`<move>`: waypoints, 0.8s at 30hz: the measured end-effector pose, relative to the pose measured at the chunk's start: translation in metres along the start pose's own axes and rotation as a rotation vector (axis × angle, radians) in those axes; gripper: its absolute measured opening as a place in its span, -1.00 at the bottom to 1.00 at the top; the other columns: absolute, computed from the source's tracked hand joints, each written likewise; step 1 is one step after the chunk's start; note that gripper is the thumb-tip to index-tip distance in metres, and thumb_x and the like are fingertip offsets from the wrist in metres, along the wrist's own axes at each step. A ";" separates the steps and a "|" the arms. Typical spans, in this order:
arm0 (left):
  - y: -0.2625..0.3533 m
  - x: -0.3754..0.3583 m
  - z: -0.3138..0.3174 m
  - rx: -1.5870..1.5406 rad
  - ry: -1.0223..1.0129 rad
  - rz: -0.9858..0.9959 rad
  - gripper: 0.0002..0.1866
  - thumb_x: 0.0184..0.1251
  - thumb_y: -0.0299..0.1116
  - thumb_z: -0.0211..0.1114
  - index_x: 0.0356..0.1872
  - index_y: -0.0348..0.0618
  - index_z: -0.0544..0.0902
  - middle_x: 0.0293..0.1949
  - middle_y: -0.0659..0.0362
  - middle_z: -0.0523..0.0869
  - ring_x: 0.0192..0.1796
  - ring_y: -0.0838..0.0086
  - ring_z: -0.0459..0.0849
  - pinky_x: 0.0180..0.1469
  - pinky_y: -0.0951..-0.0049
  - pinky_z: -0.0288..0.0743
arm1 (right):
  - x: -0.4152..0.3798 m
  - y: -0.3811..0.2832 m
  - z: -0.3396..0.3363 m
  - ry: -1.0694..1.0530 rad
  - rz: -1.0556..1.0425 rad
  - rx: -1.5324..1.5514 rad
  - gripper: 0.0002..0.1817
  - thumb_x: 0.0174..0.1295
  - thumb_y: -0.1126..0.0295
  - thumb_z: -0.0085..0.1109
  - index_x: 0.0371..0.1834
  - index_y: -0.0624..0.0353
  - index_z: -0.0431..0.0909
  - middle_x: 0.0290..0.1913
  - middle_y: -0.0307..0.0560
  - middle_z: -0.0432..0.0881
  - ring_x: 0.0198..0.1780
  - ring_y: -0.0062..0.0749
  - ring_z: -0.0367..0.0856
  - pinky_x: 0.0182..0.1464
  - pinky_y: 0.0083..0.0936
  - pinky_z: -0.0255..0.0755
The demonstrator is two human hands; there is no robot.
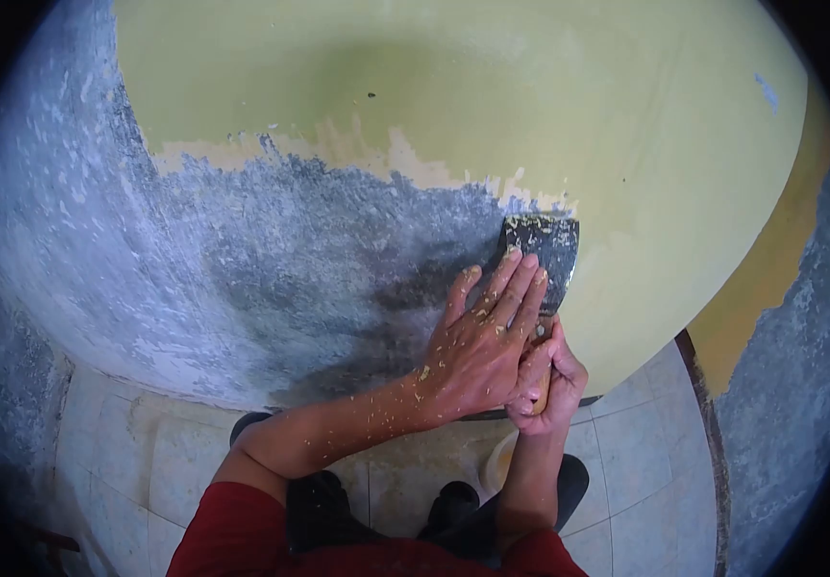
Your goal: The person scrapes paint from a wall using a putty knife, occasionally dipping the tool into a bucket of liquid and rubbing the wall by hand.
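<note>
A wide-bladed paint scraper [557,252] lies against the wall, its dark blade flecked with pale paint and its edge at the ragged border of the yellow-green paint [492,115]. Around its wooden handle my right hand [561,380] is closed. My left hand [480,351] rests with fingers stretched out flat, the fingertips touching the blade and the thumb apart. Small paint flakes cling to the left hand and forearm. Left of and below the blade, bare mottled grey wall [309,250] shows.
Below the wall runs a pale tiled floor [636,442]. A round, light-coloured container [499,464] stands near my feet, partly hidden by my right arm. At the right, another wall section [780,385] shows yellow paint over grey.
</note>
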State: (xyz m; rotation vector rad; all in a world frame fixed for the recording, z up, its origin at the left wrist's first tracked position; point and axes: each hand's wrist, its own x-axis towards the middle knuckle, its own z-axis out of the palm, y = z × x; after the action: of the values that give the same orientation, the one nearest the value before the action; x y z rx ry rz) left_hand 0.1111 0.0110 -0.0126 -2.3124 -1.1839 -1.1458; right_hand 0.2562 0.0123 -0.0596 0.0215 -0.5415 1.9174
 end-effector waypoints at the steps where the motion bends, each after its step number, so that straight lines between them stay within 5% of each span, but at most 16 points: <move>1: -0.002 0.001 0.000 0.001 -0.011 -0.005 -0.35 0.48 -0.05 0.02 0.35 -0.44 0.43 0.46 -0.19 0.34 0.56 0.10 0.20 0.50 -0.06 -0.08 | 0.005 0.001 -0.004 -0.041 -0.003 -0.004 -0.66 0.53 0.13 -0.14 0.25 -0.06 0.42 -0.34 -0.04 0.63 -0.67 -0.48 0.41 -0.76 -0.62 0.28; 3: -0.005 0.007 -0.003 0.035 -0.006 -0.009 -0.37 0.48 -0.07 0.02 0.36 -0.42 0.43 0.47 -0.16 0.33 0.56 0.11 0.20 0.50 -0.05 -0.08 | 0.020 0.005 0.002 -0.095 -0.046 -0.020 -0.65 0.53 0.13 -0.13 0.25 -0.03 0.41 -0.38 -0.07 0.63 -0.69 -0.49 0.39 -0.77 -0.62 0.27; 6: -0.011 0.017 -0.015 0.088 0.022 0.013 -0.37 0.48 -0.08 0.02 0.36 -0.42 0.42 0.47 -0.14 0.33 0.57 0.11 0.19 0.49 -0.07 -0.06 | 0.025 0.001 0.039 0.191 -0.048 -0.004 -0.68 0.56 0.19 -0.16 0.15 0.09 0.49 -0.37 -0.15 0.68 -0.76 -0.55 0.38 -0.84 -0.63 0.25; 24: -0.019 0.020 -0.013 0.103 0.144 0.011 -0.41 0.45 -0.10 0.06 0.31 -0.40 0.49 0.41 -0.14 0.42 0.52 0.11 0.29 0.46 -0.10 0.00 | 0.036 -0.005 0.032 0.091 -0.021 -0.089 -0.66 0.57 0.14 -0.16 0.23 0.02 0.45 -0.33 -0.14 0.67 -0.71 -0.53 0.43 -0.79 -0.65 0.28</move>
State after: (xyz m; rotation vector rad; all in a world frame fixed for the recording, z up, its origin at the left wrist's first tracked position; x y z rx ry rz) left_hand 0.0969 0.0264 0.0096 -2.1201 -1.1483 -1.1960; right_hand 0.2379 0.0332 -0.0193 -0.1164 -0.5622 1.8621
